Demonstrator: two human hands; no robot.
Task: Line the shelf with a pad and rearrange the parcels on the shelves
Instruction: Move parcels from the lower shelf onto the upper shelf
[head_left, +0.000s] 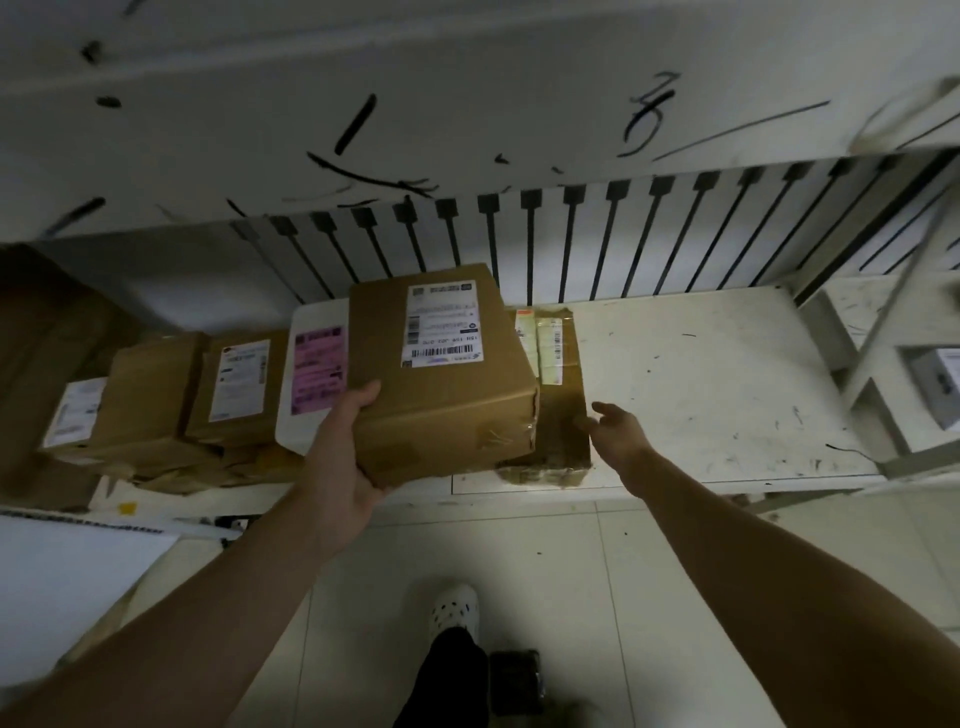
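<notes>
Shelf (701, 389) at centre right; cardboard parcel (447, 400) held above its front edge, mid-frame.
Carried by one corner, it may tip onto the taped parcel (561, 415) behind it: left hand (337, 467) grips the lower-left corner, right hand (621, 434) spread open, empty, just beside.

Dim light falls on pale tiled floor (519, 561) and white slotted panel (628, 244).

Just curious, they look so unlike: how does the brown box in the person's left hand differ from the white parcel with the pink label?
The brown box is cardboard with a white label; the white parcel carries a pink one. The left hand grips the brown box; the white parcel sits unheld on the shelf. Both bear printed labels.
</notes>
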